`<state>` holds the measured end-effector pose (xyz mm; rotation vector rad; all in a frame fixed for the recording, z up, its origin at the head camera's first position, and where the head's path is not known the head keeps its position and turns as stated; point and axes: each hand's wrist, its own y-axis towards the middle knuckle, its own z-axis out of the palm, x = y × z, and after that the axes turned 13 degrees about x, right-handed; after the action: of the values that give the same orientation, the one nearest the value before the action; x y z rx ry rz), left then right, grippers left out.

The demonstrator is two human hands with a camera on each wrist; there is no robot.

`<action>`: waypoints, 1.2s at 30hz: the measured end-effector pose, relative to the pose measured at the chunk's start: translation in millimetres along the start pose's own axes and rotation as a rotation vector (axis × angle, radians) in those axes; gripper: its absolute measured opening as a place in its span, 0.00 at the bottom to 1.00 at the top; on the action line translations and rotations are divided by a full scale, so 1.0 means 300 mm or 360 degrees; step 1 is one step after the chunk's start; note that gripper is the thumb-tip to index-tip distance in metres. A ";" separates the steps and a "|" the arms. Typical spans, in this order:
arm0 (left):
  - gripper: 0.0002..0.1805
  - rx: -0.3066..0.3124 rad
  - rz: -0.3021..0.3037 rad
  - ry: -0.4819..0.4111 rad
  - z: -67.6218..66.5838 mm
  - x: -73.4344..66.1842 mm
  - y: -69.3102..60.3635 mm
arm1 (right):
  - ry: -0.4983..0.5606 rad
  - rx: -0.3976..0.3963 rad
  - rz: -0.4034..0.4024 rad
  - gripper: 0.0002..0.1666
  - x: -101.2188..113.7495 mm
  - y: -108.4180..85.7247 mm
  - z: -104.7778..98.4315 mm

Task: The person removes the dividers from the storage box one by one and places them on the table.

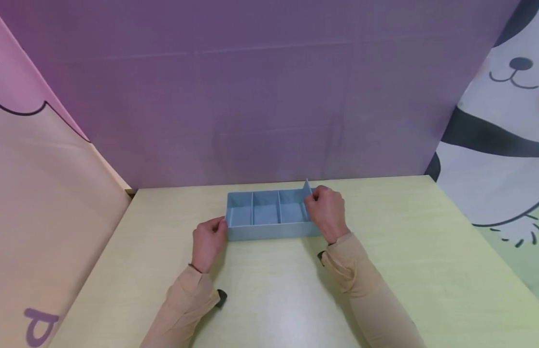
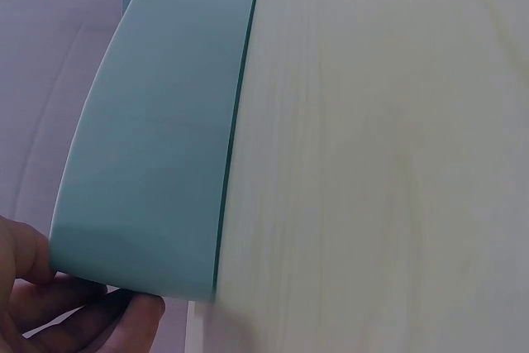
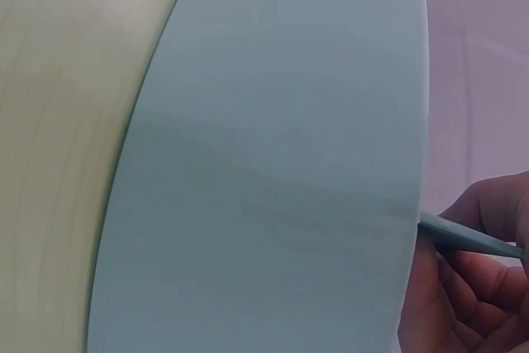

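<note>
The pale yellow table [image 1: 426, 270] has a shiny spot [image 1: 274, 290] on its near part. A creased purple wall [image 1: 269, 96] stands far back. The left wall [image 1: 43, 193] is pink and cream; the right wall [image 1: 526, 270] shows a big panda [image 1: 474, 188].

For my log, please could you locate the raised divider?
In the head view, the raised divider is toward the right end of the blue box, pinched by the right hand.
</note>
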<state>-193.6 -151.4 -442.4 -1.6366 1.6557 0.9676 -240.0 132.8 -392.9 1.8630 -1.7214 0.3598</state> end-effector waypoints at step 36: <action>0.16 -0.0008 0.0008 -0.0001 -0.003 0.000 -0.002 | 0.0417 -0.0063 -0.0135 0.08 0.042 -0.020 -0.047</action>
<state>-193.0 -152.0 -441.9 -1.6360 1.6587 0.9753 -229.9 130.6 -376.2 1.7674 -1.4597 0.5080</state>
